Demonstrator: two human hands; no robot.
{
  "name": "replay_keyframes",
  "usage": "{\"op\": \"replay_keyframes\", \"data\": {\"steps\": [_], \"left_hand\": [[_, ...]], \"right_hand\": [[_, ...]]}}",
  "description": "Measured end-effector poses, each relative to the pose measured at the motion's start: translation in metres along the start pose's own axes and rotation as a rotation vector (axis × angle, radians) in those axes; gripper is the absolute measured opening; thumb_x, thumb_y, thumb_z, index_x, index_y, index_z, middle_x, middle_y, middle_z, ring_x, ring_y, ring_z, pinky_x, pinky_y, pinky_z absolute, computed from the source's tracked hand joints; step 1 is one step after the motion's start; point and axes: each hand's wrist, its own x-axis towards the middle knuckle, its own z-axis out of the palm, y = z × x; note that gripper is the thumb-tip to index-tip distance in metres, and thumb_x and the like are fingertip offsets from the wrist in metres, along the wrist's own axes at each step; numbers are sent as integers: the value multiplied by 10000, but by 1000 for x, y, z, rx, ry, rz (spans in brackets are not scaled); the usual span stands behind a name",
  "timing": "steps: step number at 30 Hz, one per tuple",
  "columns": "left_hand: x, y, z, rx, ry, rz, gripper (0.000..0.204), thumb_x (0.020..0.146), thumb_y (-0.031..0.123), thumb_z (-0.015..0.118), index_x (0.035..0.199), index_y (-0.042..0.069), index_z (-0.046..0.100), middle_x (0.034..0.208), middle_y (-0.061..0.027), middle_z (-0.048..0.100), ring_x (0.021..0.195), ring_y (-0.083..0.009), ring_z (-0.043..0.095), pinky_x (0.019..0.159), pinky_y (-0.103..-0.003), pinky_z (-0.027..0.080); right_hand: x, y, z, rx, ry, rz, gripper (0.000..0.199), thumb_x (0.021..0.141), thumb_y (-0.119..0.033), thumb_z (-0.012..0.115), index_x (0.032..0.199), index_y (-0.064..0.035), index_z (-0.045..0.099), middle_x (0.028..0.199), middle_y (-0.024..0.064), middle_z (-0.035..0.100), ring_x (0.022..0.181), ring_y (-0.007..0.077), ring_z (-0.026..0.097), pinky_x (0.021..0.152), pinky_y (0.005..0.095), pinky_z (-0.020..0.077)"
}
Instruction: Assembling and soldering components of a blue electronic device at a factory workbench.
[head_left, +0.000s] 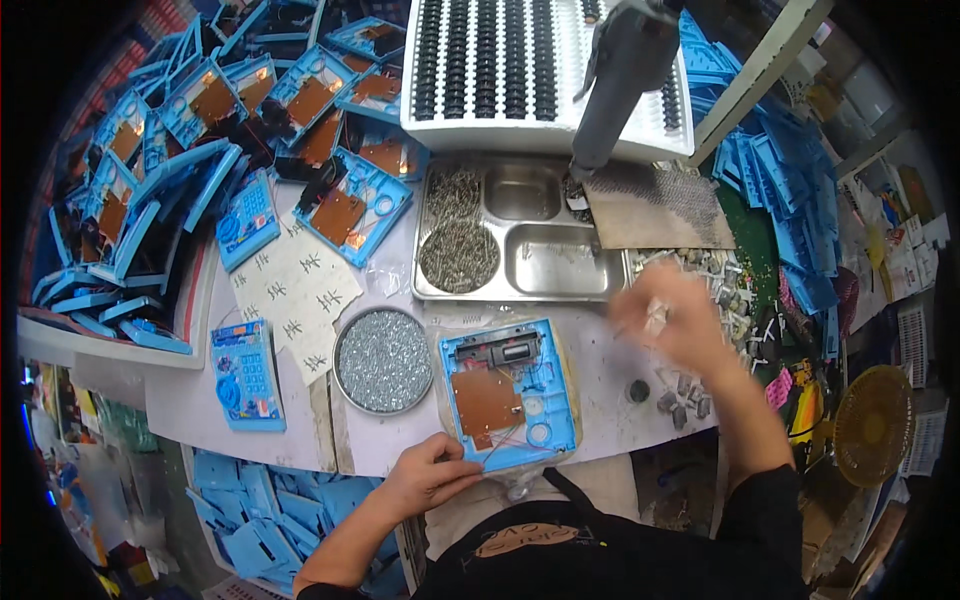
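A blue plastic casing [555,385] lies open side up on the table in front of me, with a brown circuit board [486,402], a black part [497,347] and thin wires inside. My left hand [435,476] is closed on its near left corner, thumb and fingers at the edge. To the right, my right hand [672,318] is raised beside a heap of small pale and metal parts [735,290]. Motion smears its fingers. Something small and whitish shows at them, but whether it is held I cannot tell. A round tin of small silvery screws [383,360] stands left of the casing.
Behind the casing is a steel compartment tray [520,298] with small metal parts. A grey power tool [625,85] hangs before a white foam tray [550,135] of black parts. Blue casings [130,220] pile up left; blue panels [790,190] stack right. Blue phone-like toys [247,375] lie left.
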Motion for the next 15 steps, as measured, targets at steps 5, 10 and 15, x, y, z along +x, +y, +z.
{"op": "replay_keyframes", "data": {"steps": [5,10,15], "left_hand": [[34,-13,-10,-15,-105,38,260,760,103,887,1007,134,814,879,-48,609,760,-214,629,648,-321,528],[43,-12,-5,-51,-169,-22,257,759,121,899,1003,143,823,849,-33,579,737,-181,597,628,-301,502],[29,-6,0,-110,-99,-138,250,753,123,906,989,125,824,860,-25,553,733,-156,569,601,-286,464]], "right_hand": [[129,109,-86,-307,533,121,161,882,-161,717,977,-51,786,924,97,773,852,245,712,796,349,550],[228,183,-118,-720,676,-41,175,856,-203,710,987,-117,787,962,79,760,973,325,661,900,442,521],[275,189,-105,-689,544,-260,215,810,-243,776,996,-134,777,1031,35,720,1041,309,617,918,419,528]]}}
